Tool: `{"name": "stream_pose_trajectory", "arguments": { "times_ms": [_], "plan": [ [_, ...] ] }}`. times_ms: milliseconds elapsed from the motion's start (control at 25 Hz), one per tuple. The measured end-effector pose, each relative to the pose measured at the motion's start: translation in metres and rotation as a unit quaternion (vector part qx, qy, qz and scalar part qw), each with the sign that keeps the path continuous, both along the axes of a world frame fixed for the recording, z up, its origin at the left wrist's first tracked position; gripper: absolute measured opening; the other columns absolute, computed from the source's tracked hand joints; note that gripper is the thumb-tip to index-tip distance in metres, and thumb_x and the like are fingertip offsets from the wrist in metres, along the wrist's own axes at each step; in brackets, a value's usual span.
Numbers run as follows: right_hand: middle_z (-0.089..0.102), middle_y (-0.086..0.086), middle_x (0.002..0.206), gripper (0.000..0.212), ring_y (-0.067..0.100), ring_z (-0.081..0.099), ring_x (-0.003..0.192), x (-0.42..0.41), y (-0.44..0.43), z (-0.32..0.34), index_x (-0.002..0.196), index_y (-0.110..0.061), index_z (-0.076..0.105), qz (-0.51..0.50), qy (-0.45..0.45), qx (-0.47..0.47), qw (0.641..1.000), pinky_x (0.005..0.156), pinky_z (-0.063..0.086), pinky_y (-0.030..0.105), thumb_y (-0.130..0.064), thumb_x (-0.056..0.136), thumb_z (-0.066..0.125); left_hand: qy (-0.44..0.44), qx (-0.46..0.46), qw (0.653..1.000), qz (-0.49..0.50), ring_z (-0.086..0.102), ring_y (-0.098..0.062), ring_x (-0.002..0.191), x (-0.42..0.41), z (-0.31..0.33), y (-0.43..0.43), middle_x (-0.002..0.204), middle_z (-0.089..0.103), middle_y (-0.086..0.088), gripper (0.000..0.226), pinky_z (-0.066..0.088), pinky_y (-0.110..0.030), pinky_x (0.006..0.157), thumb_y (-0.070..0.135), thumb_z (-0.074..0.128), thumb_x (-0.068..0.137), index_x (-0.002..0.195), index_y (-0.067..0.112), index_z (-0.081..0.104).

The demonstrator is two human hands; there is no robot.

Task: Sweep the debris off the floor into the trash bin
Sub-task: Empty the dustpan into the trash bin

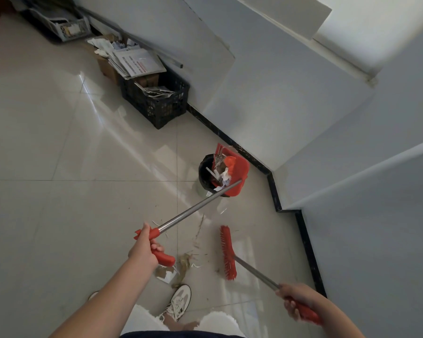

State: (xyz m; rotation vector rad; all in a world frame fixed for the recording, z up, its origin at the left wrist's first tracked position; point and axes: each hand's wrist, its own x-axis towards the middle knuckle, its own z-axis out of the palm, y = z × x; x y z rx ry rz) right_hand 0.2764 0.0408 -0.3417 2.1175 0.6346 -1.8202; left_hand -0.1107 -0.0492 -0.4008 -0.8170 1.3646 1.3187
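Observation:
My left hand (145, 250) grips the red handle of a long-handled red dustpan (238, 167). The dustpan is tipped over the black trash bin (204, 170) by the wall, with paper scraps sliding from it into the bin. My right hand (297, 302) holds the red grip of a broom whose red brush head (227, 252) rests on the tiles to the right of my foot. Loose debris (185, 262), brown bits and a torn white piece, lies on the floor between the two hands.
A black crate (161, 103) stuffed with newspapers and a cardboard box stand by the wall at the back. A grey tray of clutter (61, 25) sits farther left. The wall with black skirting (274, 189) steps along the right. My shoe (180, 302) is below the debris.

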Motion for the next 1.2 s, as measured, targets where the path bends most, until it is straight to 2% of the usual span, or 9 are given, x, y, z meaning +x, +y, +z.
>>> {"name": "stream_pose_trajectory", "arguments": {
  "times_ms": [240,360,520,640,880,1000,1120,1200],
  "plan": [
    [0.035,0.005,0.044,0.019,0.010,0.034,0.028,-0.006,0.002,0.003,0.106,-0.015,0.052,0.014,-0.017,0.031,0.999,0.033,0.031,0.010,-0.002,0.091,0.052,-0.028,-0.001,1.000,0.007,0.035,-0.007,0.026,0.002,-0.016,0.001,0.059,0.039,0.003,0.047,0.040,-0.024,0.051,0.052,0.069,0.086,0.070,0.016,0.044],
    [0.036,0.003,0.044,0.015,0.009,0.035,0.029,-0.011,0.003,0.003,0.103,-0.015,0.053,0.024,-0.025,0.033,0.999,0.034,0.031,0.011,-0.004,0.091,0.052,-0.027,-0.019,0.999,-0.012,0.035,-0.008,0.029,0.002,-0.025,-0.002,0.058,0.040,0.004,0.048,0.042,-0.025,0.051,0.052,0.072,0.083,0.068,0.016,0.045],
    [0.035,0.003,0.046,0.019,0.009,0.034,0.030,-0.012,0.004,-0.002,0.108,-0.015,0.055,0.020,-0.032,0.032,0.999,0.034,0.031,0.011,-0.006,0.091,0.053,-0.028,-0.036,0.998,-0.037,0.036,-0.012,0.040,0.003,-0.030,-0.005,0.057,0.040,0.002,0.048,0.045,-0.030,0.056,0.051,0.074,0.082,0.069,0.015,0.045],
    [0.036,0.003,0.048,0.019,0.009,0.035,0.031,-0.014,0.005,-0.004,0.108,-0.017,0.054,0.016,-0.023,0.024,0.999,0.034,0.031,0.012,-0.007,0.092,0.053,-0.016,-0.050,0.998,-0.039,0.037,-0.012,0.043,0.007,-0.025,-0.002,0.057,0.041,0.001,0.047,0.042,-0.026,0.054,0.050,0.074,0.082,0.070,0.014,0.046],
    [0.035,0.002,0.049,0.024,0.008,0.034,0.032,-0.014,0.003,0.000,0.115,-0.015,0.052,0.022,-0.004,0.010,1.000,0.034,0.030,0.011,-0.006,0.092,0.052,-0.070,0.010,0.997,0.012,0.033,-0.007,0.025,0.026,-0.016,0.010,0.035,0.034,0.006,0.050,0.047,-0.024,0.050,0.050,0.065,0.090,0.064,0.017,0.038],
    [0.033,0.003,0.050,0.019,0.009,0.033,0.033,-0.015,0.000,0.008,0.106,-0.017,0.053,0.024,0.008,0.020,0.999,0.036,0.029,0.011,-0.005,0.091,0.052,-0.084,0.017,0.996,0.036,0.033,-0.006,0.027,0.036,-0.005,0.019,0.036,0.032,0.007,0.048,0.044,-0.026,0.046,0.047,0.060,0.095,0.064,0.018,0.036],
    [0.034,0.004,0.051,0.020,0.010,0.034,0.035,-0.017,-0.002,0.012,0.108,-0.016,0.056,0.027,0.009,0.022,0.999,0.037,0.030,0.012,-0.005,0.091,0.053,-0.091,0.023,0.995,0.037,0.033,-0.008,0.025,0.042,-0.005,0.025,0.035,0.032,0.006,0.048,0.042,-0.029,0.052,0.046,0.058,0.096,0.064,0.018,0.035],
    [0.035,0.003,0.051,0.020,0.009,0.035,0.034,-0.018,-0.003,0.013,0.107,-0.018,0.058,0.027,0.006,0.026,0.999,0.037,0.030,0.012,-0.005,0.091,0.053,-0.092,0.011,0.996,0.017,0.036,-0.010,0.031,0.044,-0.012,0.027,0.042,0.036,0.003,0.048,0.044,-0.029,0.056,0.047,0.057,0.096,0.065,0.016,0.037]
  ]
}}
